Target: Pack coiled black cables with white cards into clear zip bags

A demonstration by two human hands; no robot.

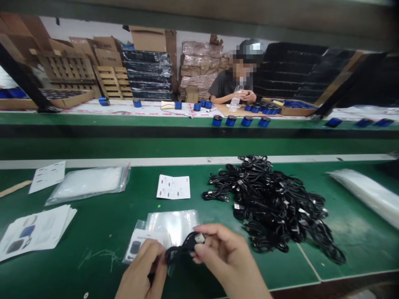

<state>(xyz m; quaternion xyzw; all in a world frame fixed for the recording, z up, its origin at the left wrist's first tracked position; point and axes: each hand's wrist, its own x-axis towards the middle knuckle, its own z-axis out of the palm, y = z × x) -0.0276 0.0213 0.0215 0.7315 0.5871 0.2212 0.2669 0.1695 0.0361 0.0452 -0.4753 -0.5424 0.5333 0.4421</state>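
Left hand (140, 265) and right hand (224, 257): both closed in a pinch on coiled black USB cable (183, 248) | Cable: held over clear plastic bag (171, 228), near side of green worktop (93, 232) | Right: heap of black cables (268, 203) | Far: printed leaflet (173, 187)

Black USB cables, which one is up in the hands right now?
The looped cable pinched between the left hand and right hand; all the others lie in the heap on the green workbench.
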